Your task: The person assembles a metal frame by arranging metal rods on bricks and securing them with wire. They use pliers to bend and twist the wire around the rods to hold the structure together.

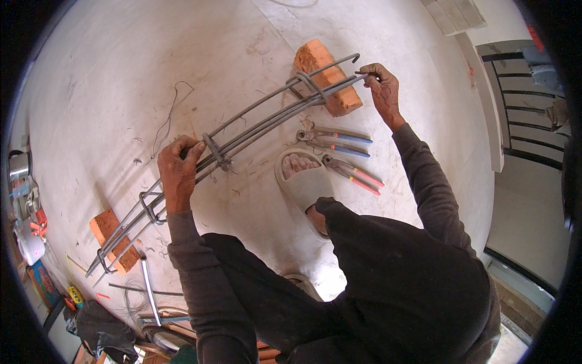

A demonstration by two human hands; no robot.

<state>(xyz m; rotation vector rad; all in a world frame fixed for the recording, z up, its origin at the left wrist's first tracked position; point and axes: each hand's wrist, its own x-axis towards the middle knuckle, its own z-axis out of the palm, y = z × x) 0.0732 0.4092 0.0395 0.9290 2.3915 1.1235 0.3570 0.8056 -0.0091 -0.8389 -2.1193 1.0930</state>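
A long bundle of steel bars [254,124] with several bent ties round it lies across two bricks, one orange brick [324,76] at the far end and a smaller brick [112,236] at the near left. My left hand [179,173] grips the bars near the middle, beside a tie [215,151]. My right hand [382,88] holds the far end of the bars, past the orange brick.
Two pairs of pincers lie on the concrete floor by my sandalled foot [303,182]: one with blue handles [336,141], one with pink handles [354,175]. Loose wire [167,115] lies left. Tools and clutter [36,230] crowd the left edge. A black railing [524,103] stands right.
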